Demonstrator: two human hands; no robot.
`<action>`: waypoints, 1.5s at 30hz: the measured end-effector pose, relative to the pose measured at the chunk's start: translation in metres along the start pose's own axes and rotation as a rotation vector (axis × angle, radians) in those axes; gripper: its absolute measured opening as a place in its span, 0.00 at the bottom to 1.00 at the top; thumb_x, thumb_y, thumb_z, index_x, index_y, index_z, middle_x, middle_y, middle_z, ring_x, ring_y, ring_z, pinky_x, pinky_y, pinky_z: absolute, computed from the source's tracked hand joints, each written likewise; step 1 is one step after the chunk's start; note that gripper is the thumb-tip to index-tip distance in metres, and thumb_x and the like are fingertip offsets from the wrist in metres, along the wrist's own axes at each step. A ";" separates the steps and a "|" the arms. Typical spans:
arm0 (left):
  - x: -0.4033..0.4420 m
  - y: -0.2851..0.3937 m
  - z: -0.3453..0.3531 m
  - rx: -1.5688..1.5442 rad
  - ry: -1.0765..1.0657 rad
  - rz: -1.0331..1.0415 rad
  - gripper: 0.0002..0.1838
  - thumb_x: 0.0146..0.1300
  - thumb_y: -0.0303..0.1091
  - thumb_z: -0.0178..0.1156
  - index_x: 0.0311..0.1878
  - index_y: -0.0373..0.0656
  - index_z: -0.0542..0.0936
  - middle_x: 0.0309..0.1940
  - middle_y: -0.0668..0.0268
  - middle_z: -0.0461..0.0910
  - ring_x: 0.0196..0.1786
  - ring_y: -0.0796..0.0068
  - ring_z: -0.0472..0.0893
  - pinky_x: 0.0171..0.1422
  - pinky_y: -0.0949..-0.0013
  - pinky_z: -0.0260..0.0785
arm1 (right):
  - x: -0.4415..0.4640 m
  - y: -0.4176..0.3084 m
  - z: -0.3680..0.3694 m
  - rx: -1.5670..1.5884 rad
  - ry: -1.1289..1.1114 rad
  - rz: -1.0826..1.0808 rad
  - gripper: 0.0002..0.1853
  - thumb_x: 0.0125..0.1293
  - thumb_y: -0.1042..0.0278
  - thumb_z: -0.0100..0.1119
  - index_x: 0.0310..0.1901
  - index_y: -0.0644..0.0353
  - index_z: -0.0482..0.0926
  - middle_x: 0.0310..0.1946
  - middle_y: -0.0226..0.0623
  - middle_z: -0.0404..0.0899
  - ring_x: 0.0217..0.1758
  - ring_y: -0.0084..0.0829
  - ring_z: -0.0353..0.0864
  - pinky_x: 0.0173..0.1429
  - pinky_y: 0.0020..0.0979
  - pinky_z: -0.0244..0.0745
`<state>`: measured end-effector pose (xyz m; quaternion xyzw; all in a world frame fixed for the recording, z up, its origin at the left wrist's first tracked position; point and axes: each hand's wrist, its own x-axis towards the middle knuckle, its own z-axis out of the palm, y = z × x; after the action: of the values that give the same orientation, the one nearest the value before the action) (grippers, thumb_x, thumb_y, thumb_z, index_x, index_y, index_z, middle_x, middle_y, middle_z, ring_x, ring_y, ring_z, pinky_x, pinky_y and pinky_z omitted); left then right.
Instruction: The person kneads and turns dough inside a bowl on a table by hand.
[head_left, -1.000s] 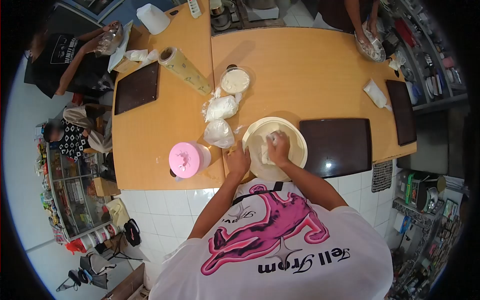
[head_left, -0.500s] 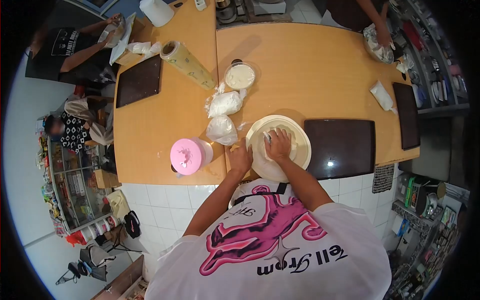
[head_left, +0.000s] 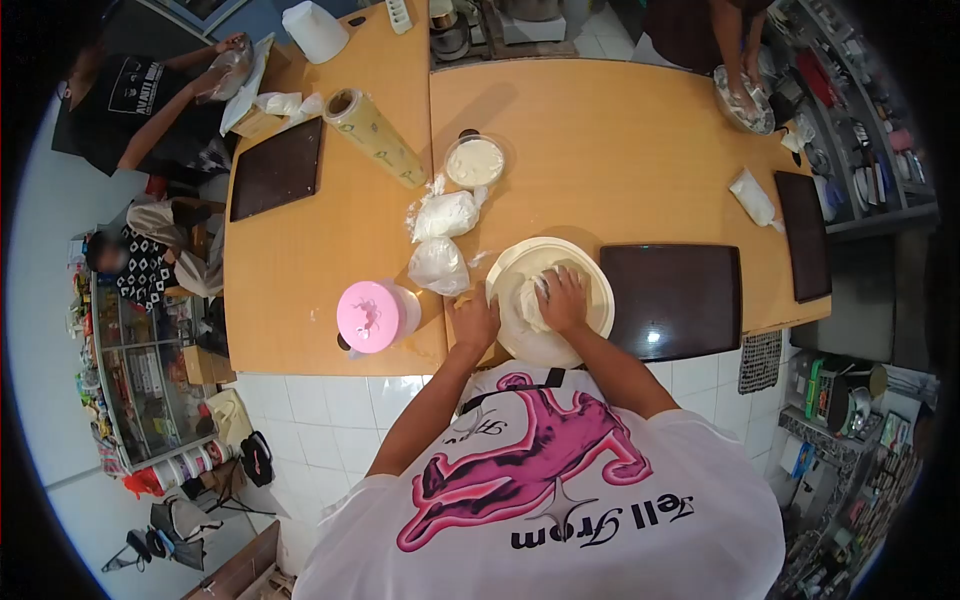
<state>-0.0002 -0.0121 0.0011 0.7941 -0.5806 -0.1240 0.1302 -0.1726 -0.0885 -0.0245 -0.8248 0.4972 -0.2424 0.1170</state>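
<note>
A cream-coloured bowl stands near the table's front edge with a lump of pale dough inside. My right hand reaches into the bowl, its fingers curled over the right side of the dough. At the bowl's left rim is my left hand, fingers closed against the edge. Left of that hand stands a tub with a pink lid. Just beyond it lie a knotted clear bag of white stuff and a bag of white powder, with powder spilt around it.
A dark tray lies right of the bowl. Farther off are a tub of white powder, a roll of plastic wrap and another dark tray. Co-workers handle bowls at the far left and the far right.
My right hand has shifted and turned on the dough, so more of the dough shows left of the fingers. My left hand stays at the rim. The view has shifted slightly.
</note>
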 end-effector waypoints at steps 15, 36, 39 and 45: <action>0.002 -0.001 -0.007 0.048 -0.036 0.006 0.22 0.64 0.43 0.53 0.57 0.43 0.69 0.22 0.50 0.81 0.32 0.51 0.83 0.66 0.45 0.51 | 0.014 0.000 0.023 0.197 0.062 0.284 0.14 0.58 0.59 0.60 0.43 0.56 0.77 0.39 0.43 0.75 0.48 0.45 0.71 0.53 0.46 0.61; -0.003 0.001 -0.003 0.026 0.010 0.023 0.22 0.62 0.42 0.55 0.56 0.43 0.69 0.20 0.52 0.80 0.27 0.52 0.82 0.63 0.45 0.55 | 0.021 -0.023 0.014 0.061 -0.052 -0.147 0.11 0.54 0.56 0.62 0.34 0.53 0.80 0.37 0.36 0.78 0.43 0.39 0.76 0.47 0.48 0.66; -0.005 0.002 -0.001 0.038 -0.014 -0.033 0.21 0.62 0.41 0.55 0.56 0.44 0.69 0.20 0.52 0.80 0.28 0.52 0.82 0.62 0.45 0.56 | 0.022 -0.017 0.020 0.592 -0.024 0.201 0.10 0.58 0.59 0.60 0.29 0.58 0.79 0.29 0.39 0.78 0.34 0.39 0.77 0.41 0.42 0.69; -0.005 0.004 -0.002 0.008 -0.073 -0.061 0.21 0.62 0.42 0.55 0.57 0.45 0.69 0.22 0.51 0.80 0.29 0.51 0.82 0.61 0.45 0.58 | 0.007 -0.011 -0.023 0.615 -0.257 0.621 0.17 0.59 0.55 0.57 0.25 0.64 0.78 0.23 0.42 0.78 0.24 0.36 0.76 0.31 0.35 0.68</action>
<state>-0.0048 -0.0080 0.0047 0.8068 -0.5612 -0.1544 0.1017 -0.1729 -0.0884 0.0021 -0.5870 0.6072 -0.2280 0.4845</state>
